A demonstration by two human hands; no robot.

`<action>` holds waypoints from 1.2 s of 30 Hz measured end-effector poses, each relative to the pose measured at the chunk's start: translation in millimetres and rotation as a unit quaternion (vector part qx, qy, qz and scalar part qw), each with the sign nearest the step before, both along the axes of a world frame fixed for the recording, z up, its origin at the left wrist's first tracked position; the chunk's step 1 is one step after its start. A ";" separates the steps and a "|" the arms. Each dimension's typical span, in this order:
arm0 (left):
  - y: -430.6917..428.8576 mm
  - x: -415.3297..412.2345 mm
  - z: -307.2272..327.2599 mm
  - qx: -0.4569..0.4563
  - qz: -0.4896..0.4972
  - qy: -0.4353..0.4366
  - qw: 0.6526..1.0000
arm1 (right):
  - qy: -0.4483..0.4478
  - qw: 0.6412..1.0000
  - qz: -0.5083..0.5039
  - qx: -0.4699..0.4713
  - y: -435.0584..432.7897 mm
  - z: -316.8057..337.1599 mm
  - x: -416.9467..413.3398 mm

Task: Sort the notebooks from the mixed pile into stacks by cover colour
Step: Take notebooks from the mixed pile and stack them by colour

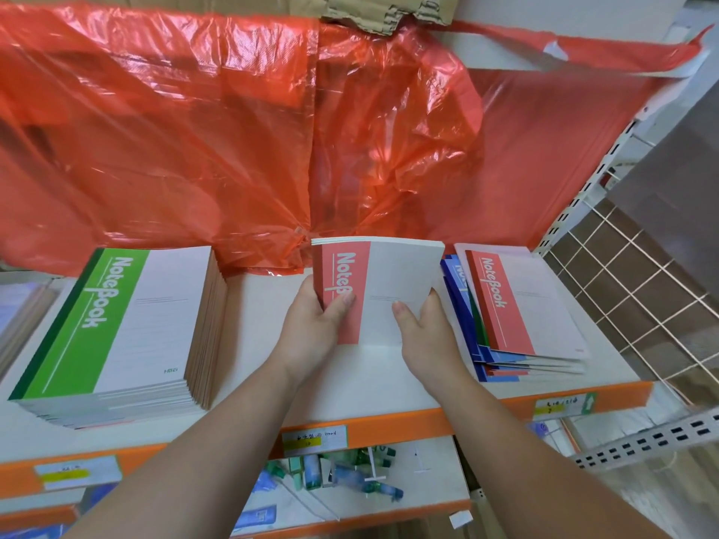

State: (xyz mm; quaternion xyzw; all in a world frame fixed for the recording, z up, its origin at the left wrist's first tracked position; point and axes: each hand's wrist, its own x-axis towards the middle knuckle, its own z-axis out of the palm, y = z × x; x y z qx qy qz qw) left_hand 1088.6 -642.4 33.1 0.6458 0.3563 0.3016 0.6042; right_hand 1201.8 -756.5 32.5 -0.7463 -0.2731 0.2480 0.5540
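Red notebooks (393, 274), long axis running near to far with spine leftward, gripped by left hand (311, 328) and right hand (426, 330).

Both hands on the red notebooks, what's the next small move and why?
Likely lower the red notebooks onto the bare shelf between the green stack and the mixed pile. The left hand and right hand hold them raised over that spot, and no red stack shows yet.
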 end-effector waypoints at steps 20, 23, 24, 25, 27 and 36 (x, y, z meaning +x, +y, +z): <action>13.7 -114.3 91.5 0.054 0.193 0.076 0.977 | 0.042 0.986 0.159 0.026 55.4 61.8 -76.4; 26.0 -149.9 93.4 0.076 0.202 0.114 0.970 | 0.103 0.977 0.184 0.021 72.1 67.5 -104.4; 30.5 -160.0 94.6 0.099 0.204 0.141 0.964 | 0.127 0.974 0.185 0.017 78.1 68.6 -112.3; 35.7 -168.9 95.7 0.121 0.206 0.169 0.956 | 0.146 0.973 0.180 0.012 85.3 69.1 -119.0; 49.2 -184.0 99.5 0.148 0.207 0.206 0.945 | 0.144 0.973 0.178 -0.007 100.1 71.4 -131.4; 110.3 -222.6 89.3 0.181 0.185 0.286 0.923 | -0.090 0.970 0.193 -0.114 148.2 77.1 -165.2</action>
